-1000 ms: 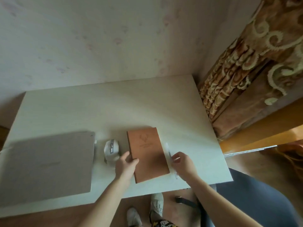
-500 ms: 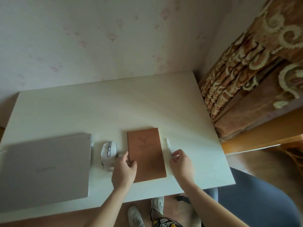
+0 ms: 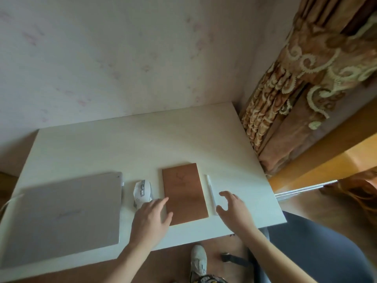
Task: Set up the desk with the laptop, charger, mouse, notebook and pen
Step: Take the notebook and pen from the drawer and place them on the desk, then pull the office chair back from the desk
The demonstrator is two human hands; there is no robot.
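Observation:
A closed grey laptop (image 3: 61, 215) lies at the left of the white desk (image 3: 142, 144), with a white cable (image 3: 11, 200) at its left edge. A white mouse (image 3: 141, 192) sits just right of it. The brown notebook (image 3: 184, 192) lies closed beside the mouse, and a white pen (image 3: 211, 193) lies along its right side. My left hand (image 3: 152, 218) hovers open over the notebook's lower left corner, fingers spread. My right hand (image 3: 232, 207) is open just right of the pen, holding nothing.
The desk stands against a pale wall, with a patterned brown curtain (image 3: 295, 82) at its right end. A dark blue-grey chair (image 3: 318, 248) is at the lower right. A white shoe (image 3: 199, 260) shows below the front edge.
My right hand has let go of the pen and drawn back to the right with fingers apart. My left hand has lifted off the notebook's edge. The notebook now lies straighter.

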